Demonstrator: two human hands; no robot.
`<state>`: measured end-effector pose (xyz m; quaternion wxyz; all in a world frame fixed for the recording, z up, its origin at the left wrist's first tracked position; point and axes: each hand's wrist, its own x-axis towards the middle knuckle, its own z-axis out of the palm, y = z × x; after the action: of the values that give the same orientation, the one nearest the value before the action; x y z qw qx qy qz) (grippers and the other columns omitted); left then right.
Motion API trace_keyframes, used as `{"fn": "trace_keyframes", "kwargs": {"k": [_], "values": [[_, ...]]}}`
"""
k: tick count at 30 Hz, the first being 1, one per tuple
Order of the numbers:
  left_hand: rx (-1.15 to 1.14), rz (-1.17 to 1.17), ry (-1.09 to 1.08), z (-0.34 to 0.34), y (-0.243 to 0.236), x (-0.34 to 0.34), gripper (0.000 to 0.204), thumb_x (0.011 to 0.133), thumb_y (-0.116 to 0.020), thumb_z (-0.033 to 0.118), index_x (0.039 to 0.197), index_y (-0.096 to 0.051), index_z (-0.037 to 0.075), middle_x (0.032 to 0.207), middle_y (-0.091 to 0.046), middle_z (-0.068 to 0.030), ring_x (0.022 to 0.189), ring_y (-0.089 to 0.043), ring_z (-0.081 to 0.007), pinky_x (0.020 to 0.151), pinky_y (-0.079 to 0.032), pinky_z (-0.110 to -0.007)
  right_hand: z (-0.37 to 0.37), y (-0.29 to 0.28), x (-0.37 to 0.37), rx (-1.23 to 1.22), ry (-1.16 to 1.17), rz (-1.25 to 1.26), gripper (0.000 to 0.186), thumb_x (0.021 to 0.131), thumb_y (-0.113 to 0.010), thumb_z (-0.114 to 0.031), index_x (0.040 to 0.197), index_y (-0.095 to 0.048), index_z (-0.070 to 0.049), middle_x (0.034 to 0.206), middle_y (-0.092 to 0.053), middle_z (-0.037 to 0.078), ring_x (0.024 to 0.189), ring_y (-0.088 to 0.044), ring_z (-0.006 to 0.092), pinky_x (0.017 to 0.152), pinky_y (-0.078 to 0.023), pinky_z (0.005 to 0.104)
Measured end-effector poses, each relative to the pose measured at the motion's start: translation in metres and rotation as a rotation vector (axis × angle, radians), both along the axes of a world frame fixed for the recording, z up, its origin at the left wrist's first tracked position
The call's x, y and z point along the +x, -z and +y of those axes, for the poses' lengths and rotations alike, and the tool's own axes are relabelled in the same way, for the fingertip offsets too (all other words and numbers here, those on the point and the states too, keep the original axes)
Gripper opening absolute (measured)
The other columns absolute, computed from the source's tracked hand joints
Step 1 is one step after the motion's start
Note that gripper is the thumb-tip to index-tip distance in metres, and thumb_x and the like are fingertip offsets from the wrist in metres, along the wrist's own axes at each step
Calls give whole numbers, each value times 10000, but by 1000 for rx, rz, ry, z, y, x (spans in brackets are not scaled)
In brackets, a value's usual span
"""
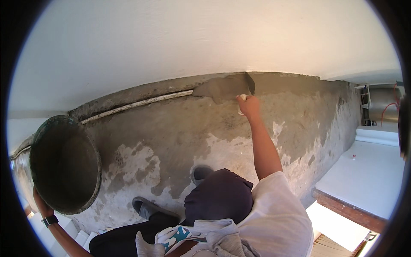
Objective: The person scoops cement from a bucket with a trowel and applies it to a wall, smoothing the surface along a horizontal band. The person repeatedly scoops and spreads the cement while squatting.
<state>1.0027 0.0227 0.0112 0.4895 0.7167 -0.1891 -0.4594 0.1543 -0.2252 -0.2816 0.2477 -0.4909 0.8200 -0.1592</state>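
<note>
My right hand (251, 107) is closed round the pale handle of a trowel (250, 83). The dark blade of the trowel stands against smooth wet mortar (222, 88) at the foot of the wall. A dirty white pipe (141, 103) runs leftward along the wall base, its right end meeting the mortar. At the far left, my left hand (42, 204) grips the lower outside of a round, grey-stained bucket (96, 165), tilted with its mouth facing me. Some of that hand's fingers are hidden behind the bucket, and its inside is dark with a grey coating.
A white wall (205, 34) rises beyond the mortar strip. The concrete floor (180, 128) has damp and pale patches, and my sandalled feet (150, 208) rest on it. To the right are a white slab (364, 171) with a brown edge and a ladder (364, 103).
</note>
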Motion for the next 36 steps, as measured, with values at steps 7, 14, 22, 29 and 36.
{"fn": "trace_keyframes", "kwargs": {"k": [7,14,22,29,36], "values": [[-24,-66,42,-13,3,-3,341,1076,-396,224,1297,-575,36,1220,-668,-71,1078,-650,-211,947,-539,-356,25,-11,57,-55,-251,-49,427,820,-731,-392,854,-722,34,756,-686,250,763,-702,395,696,-540,458],[-19,-21,32,-12,4,-1,360,1076,-383,250,1279,-595,42,1181,-684,-70,1046,-660,-198,938,-540,-342,25,-18,15,-17,-322,111,436,818,-733,-410,953,-716,5,817,-695,242,814,-690,408,733,-526,480],[-56,-51,2,5,11,30,394,1071,-394,297,1284,-597,35,1227,-679,-80,1094,-651,-213,971,-528,-361,-34,-18,-92,-183,-608,209,480,856,-723,-344,1228,-649,-50,1062,-674,222,968,-641,422,821,-506,474],[-57,-3,41,16,15,46,392,1074,-388,293,1285,-598,38,1239,-677,-87,1104,-648,-223,984,-521,-370,-72,-19,-93,-66,-715,226,464,850,-732,-323,1208,-658,-37,1030,-676,209,956,-637,429,827,-504,477],[-59,-12,-53,20,18,53,388,1074,-387,284,1278,-598,29,1224,-681,-82,1095,-649,-219,982,-520,-371,-51,-14,-73,-5,-595,164,448,836,-747,-333,1170,-682,-42,984,-686,219,931,-649,418,812,-515,470]]}}
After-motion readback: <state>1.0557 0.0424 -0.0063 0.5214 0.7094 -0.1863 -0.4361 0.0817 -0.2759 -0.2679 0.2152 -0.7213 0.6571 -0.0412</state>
